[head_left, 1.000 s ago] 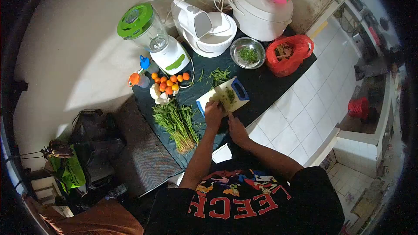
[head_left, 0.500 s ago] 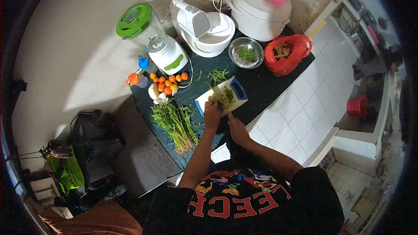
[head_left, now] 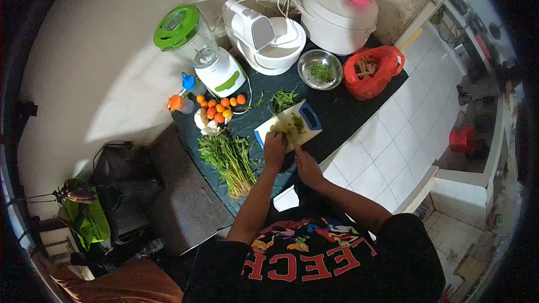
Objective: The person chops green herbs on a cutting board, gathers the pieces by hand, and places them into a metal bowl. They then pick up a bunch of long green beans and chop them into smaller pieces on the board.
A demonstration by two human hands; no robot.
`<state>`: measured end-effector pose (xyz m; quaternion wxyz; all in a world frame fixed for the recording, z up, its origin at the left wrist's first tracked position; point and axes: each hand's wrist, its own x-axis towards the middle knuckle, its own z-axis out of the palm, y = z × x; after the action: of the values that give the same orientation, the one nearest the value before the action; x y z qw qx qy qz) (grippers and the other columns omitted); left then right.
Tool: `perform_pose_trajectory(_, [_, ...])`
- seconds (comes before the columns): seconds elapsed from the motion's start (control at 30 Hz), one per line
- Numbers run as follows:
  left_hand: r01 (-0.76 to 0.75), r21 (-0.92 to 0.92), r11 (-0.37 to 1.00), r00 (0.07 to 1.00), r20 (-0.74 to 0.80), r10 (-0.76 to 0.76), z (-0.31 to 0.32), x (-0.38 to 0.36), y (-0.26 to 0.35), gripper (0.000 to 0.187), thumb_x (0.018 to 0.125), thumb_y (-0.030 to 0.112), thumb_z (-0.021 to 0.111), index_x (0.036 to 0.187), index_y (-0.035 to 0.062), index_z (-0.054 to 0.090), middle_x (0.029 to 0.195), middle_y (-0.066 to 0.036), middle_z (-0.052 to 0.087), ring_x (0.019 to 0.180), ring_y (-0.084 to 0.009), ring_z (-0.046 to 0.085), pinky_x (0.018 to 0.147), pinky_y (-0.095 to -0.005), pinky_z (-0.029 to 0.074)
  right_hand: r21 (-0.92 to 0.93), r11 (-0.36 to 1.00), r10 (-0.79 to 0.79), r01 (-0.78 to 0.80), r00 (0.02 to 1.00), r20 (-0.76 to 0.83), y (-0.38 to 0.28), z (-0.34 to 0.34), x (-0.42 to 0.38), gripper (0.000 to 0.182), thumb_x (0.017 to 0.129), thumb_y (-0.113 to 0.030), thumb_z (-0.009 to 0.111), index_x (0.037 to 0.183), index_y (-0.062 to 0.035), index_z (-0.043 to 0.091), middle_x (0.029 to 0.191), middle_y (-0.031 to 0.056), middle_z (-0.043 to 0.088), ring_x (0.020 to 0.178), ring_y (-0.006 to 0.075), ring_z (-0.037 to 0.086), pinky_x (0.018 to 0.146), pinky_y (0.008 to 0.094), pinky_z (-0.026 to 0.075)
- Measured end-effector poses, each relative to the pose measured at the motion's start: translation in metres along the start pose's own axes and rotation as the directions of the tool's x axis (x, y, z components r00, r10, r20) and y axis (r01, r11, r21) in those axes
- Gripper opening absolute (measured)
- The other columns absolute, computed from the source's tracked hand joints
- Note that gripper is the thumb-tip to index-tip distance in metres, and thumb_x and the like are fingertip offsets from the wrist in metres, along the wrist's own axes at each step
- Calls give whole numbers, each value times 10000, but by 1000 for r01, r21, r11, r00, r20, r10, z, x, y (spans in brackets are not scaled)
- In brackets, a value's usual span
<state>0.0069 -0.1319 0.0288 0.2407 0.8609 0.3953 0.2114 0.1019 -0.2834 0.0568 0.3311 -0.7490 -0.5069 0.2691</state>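
Note:
A white cutting board with blue ends lies slanted on the dark cloth, chopped greens scattered over its far half. My left hand is closed over the near part of the board, its fingertips bunched on a small bit of greens mostly hidden beneath them. At the board's near edge, my right hand is wrapped round a knife, whose blade is hard to make out. Loose leaves lie just beyond the board. A bundle of leafy greens with roots rests left of my left hand.
Behind stand a blender, a stand mixer with a white bowl, a steel bowl of chopped greens, a white rice cooker and a red plastic bag. Orange tomatoes, garlic and spray bottles sit left.
The whole view has shifted slightly, so everything appears a little lower and to the right. Both hands keep nearly the same place at the board.

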Motion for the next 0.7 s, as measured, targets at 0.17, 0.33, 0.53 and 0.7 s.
perform_pose_trajectory(0.17, [57,16,998,998,-23,-56,3,2,0,153,893,129,677,959,-8,700,976,-189,655,982,-401,612,872,-496,531,-117,988,106,-98,993,59,10,16,6,501,1078,-170,464,1549,-22,381,1078,304,625,996,494,624,874,580,497])
perform_pose_trajectory(0.33, [102,-96,990,992,-67,-108,5,0,-5,161,881,135,697,957,-6,699,979,-182,659,984,-393,628,870,-490,531,-36,999,-31,31,1000,0,9,11,35,516,1077,-152,436,1566,-20,337,1074,331,624,932,518,631,857,593,520])
perform_pose_trajectory(0.53, [40,-28,999,995,-95,-42,5,-3,-5,126,880,109,692,926,-7,677,967,-177,643,962,-394,614,856,-494,528,72,995,59,-63,997,52,-5,-4,1,463,1072,-140,466,1515,-11,429,1050,323,635,966,518,621,863,582,495])
perform_pose_trajectory(0.7, [-43,16,999,995,-85,44,-3,-3,-2,119,875,106,689,930,2,676,970,-172,624,948,-384,592,848,-489,528,16,997,72,-72,997,13,-4,7,3,451,1074,-140,460,1504,-6,439,1072,316,638,973,510,624,871,571,499])
